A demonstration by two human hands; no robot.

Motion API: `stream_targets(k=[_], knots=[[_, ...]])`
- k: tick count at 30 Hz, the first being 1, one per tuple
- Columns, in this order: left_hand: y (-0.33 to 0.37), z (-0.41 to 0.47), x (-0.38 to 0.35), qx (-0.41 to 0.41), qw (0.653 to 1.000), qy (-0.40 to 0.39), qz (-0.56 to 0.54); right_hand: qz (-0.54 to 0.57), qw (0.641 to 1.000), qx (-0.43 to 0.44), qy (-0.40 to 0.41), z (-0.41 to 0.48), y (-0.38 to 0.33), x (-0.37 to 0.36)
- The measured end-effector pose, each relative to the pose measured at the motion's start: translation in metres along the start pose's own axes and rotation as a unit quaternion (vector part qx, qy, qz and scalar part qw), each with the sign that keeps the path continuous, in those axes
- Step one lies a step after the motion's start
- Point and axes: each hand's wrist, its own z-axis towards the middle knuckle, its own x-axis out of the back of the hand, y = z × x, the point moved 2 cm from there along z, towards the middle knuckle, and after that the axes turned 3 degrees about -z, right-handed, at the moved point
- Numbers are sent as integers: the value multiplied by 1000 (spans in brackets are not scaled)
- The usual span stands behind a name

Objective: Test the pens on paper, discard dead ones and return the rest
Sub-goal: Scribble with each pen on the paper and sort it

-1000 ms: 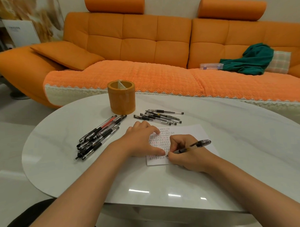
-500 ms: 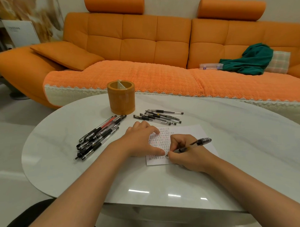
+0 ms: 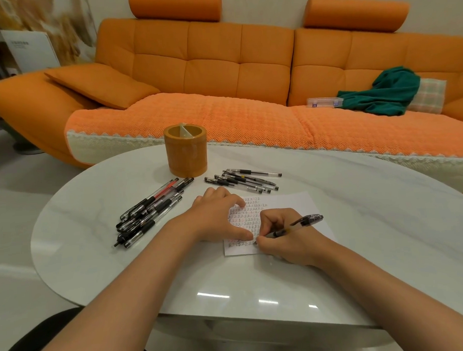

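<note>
Down-left of the right hand (image 3: pixel 282 241) grip, pen (image 3: pixel 299 223) tip meets paper (image 3: pixel 299 204); grip pinched tight on pen, barrel running up-right; left hand (image 3: pixel 218 217) flat, pinning paper alongside.

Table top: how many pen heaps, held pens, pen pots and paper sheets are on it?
Heaps of clear black-grip pens: 2
Clear black-grip pen held by right hand: 1
Round orange pen pot: 1
White written-on paper sheet: 1
Total: 5
</note>
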Motion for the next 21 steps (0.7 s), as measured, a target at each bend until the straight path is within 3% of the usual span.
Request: stream_targets(k=[10, 14, 17, 21], knots=[[1, -3, 0, 8, 1000, -1, 7, 24, 1000, -6, 6, 0, -2, 1], [2, -3, 1, 8, 1000, -3, 3, 125, 989, -40, 73, 1, -2, 10], [2, -4, 1, 4, 1000, -3, -2, 171, 981, -53, 77, 1, -3, 11], [0, -6, 1, -4, 1000, 0, -5, 143, 984, -15, 108, -1, -6, 13]])
